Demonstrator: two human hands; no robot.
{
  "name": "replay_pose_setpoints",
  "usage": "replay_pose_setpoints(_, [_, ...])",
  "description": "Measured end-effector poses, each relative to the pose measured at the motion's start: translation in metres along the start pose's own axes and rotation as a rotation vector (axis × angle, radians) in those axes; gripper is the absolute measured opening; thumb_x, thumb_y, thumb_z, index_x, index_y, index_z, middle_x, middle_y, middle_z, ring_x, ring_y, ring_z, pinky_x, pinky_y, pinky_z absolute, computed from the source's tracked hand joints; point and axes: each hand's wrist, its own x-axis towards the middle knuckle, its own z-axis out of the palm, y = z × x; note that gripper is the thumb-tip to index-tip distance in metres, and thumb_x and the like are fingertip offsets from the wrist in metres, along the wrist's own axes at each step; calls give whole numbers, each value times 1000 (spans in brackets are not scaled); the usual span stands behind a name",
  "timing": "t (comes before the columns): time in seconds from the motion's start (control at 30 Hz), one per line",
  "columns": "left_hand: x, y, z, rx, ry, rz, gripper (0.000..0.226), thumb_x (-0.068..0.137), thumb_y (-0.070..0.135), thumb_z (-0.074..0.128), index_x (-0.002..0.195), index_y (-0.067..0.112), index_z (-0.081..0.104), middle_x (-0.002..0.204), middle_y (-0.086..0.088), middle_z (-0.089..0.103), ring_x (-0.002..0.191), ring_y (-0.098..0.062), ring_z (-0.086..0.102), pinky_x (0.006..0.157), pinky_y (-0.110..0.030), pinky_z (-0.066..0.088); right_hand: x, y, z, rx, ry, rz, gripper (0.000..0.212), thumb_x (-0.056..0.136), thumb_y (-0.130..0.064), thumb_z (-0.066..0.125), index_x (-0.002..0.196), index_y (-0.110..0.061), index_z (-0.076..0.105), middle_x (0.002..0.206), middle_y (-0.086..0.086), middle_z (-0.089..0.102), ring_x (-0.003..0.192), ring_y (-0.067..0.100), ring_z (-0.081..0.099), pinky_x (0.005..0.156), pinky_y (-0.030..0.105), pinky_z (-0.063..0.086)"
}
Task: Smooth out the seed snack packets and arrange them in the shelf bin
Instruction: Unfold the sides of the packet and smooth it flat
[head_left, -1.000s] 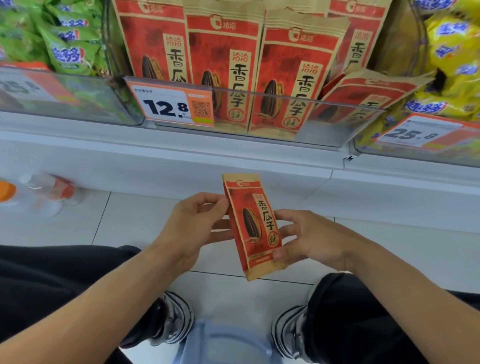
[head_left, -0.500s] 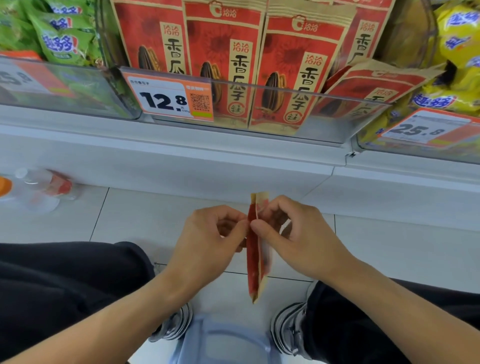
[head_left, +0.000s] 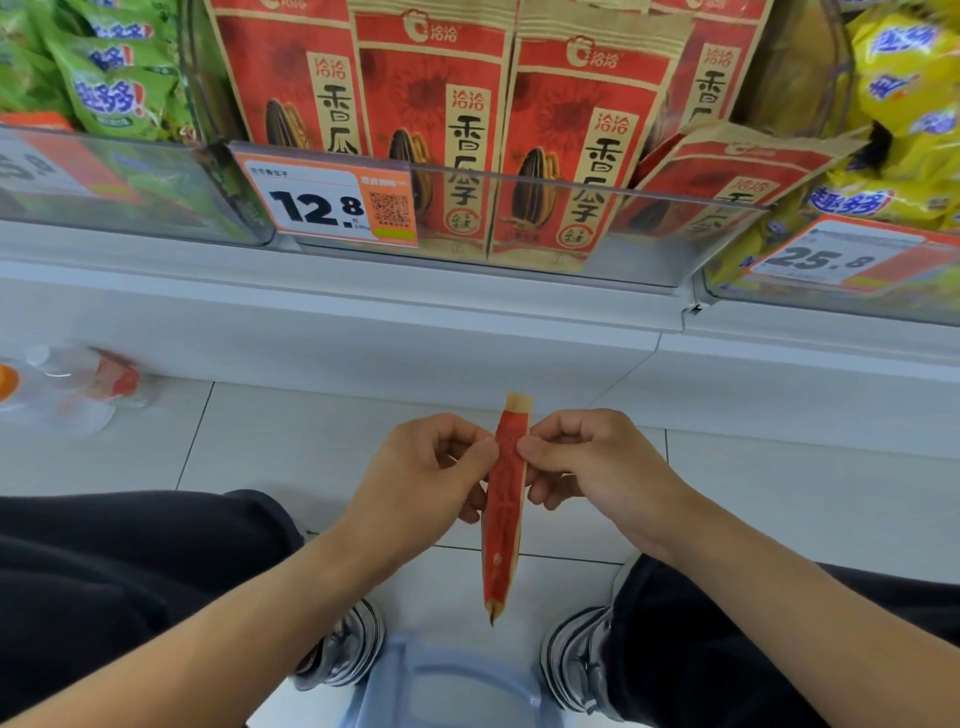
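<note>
A red and tan seed snack packet (head_left: 503, 525) hangs edge-on between my hands, above the floor in front of the shelf. My left hand (head_left: 426, 475) pinches its upper part from the left. My right hand (head_left: 582, 462) pinches it from the right at the same height. The clear shelf bin (head_left: 649, 228) above holds several matching red seed packets (head_left: 431, 130) standing upright in a row. One more packet (head_left: 727, 176) leans tilted at the bin's right end.
Green snack bags (head_left: 104, 88) fill the bin to the left, yellow bags (head_left: 904, 104) the bin to the right. A 12.8 price tag (head_left: 332, 200) sits on the bin front. A plastic bottle (head_left: 78, 376) lies on the floor at left. My shoes and a pale stool (head_left: 447, 691) are below.
The packet turned from facing me flat to edge-on. Both hands closed from a loose hold on its sides into pinches near its top, and the view moved closer to the shelf.
</note>
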Motion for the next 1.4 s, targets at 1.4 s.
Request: replay_pose_setpoints(1.4, [0, -8, 6, 254, -29, 53, 8, 97, 25, 59, 94, 19, 63, 81, 4, 72, 65, -9, 72, 70, -38, 62, -2, 3, -12, -623, -185, -242, 17, 97, -29, 62, 82, -20, 62, 77, -9, 71, 67, 4, 68, 63, 19, 52])
